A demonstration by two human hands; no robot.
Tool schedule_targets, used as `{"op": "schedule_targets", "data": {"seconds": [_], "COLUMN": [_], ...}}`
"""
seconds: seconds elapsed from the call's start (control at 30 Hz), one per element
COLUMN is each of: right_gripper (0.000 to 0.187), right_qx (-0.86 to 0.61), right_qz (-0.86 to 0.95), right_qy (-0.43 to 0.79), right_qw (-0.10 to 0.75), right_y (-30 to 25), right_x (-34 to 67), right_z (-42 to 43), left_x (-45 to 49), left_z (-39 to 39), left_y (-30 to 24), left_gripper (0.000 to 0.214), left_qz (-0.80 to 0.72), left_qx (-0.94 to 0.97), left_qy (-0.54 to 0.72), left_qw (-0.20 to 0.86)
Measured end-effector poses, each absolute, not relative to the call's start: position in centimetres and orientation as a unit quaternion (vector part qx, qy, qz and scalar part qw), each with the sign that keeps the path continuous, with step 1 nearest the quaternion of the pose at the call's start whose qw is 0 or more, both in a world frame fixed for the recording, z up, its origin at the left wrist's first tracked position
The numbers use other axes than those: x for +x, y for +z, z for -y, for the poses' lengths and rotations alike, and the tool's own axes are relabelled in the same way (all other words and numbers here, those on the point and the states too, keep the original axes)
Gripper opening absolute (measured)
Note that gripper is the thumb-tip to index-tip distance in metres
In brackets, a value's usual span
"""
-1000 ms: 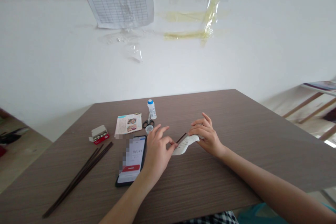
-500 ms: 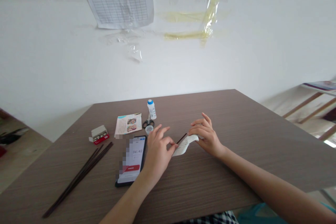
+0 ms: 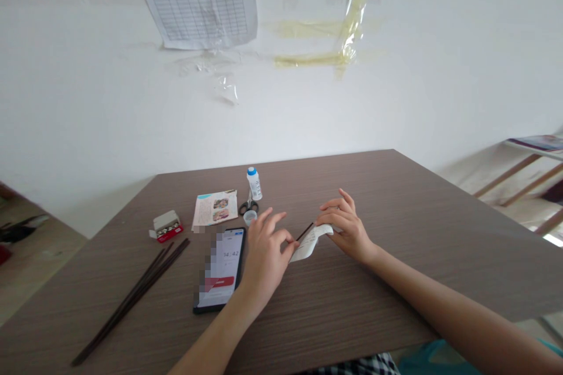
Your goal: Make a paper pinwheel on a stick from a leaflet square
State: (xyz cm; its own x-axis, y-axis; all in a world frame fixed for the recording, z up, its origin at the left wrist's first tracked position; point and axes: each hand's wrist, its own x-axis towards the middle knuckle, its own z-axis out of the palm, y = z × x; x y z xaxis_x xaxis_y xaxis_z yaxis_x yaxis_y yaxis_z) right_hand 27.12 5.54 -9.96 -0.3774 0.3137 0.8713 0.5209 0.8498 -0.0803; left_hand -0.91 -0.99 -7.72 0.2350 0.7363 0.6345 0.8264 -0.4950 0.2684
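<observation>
Between my hands, just over the table, is a small curved slip of printed paper (image 3: 310, 241). My left hand (image 3: 270, 252) pinches its left end between thumb and forefinger, the other fingers raised. At the opposite end, my right hand (image 3: 347, 227) has thumb and fingertips closed on the paper. A short thin dark stick (image 3: 304, 231) lies along the far edge of the slip, its lower end running to my left fingertips. Beside my left wrist a phone (image 3: 224, 266) showing a timer lies on the table.
Several long dark sticks (image 3: 132, 302) lie at the left. Behind the phone are a small red-and-white box (image 3: 166, 227), a printed card (image 3: 215, 208), black-handled scissors (image 3: 248, 206), a small clear cup (image 3: 250, 218) and a white bottle with a blue cap (image 3: 254, 183). A white wall (image 3: 308, 123) borders the table's back.
Almost nothing differs. Both hands keep their hold on the slip of paper in practically the same position.
</observation>
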Motion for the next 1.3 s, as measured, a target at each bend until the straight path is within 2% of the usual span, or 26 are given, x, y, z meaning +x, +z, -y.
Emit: {"op": "schedule_targets", "data": {"seconds": [0.17, 0.57, 0.83, 1.3], "right_gripper": [0.032, 0.046, 0.042, 0.04], "right_qx": [-0.242, -0.256, -0.267, -0.284], "right_qz": [0.815, 0.792, 0.798, 0.808], "right_qy": [-0.135, -0.252, -0.239, -0.197], "right_qw": [0.509, 0.493, 0.484, 0.477], "right_y": [-9.8, -10.3, -10.5, -10.9], "right_x": [26.8, 27.0, 26.9, 26.7], "right_z": [-5.3, -4.7, -4.6, -4.8], "left_x": [-0.8, -1.0, -1.0, -0.9], "left_z": [1.3, 1.7, 1.8, 1.8], "left_y": [-7.5, -7.0, -6.9, -6.9], "left_gripper": [0.032, 0.027, 0.029, 0.03], "left_qz": [0.49, 0.467, 0.456, 0.459], "left_qx": [-0.785, -0.8, -0.798, -0.802], "left_qy": [-0.367, -0.346, -0.343, -0.34], "left_qw": [0.092, 0.15, 0.192, 0.175]}}
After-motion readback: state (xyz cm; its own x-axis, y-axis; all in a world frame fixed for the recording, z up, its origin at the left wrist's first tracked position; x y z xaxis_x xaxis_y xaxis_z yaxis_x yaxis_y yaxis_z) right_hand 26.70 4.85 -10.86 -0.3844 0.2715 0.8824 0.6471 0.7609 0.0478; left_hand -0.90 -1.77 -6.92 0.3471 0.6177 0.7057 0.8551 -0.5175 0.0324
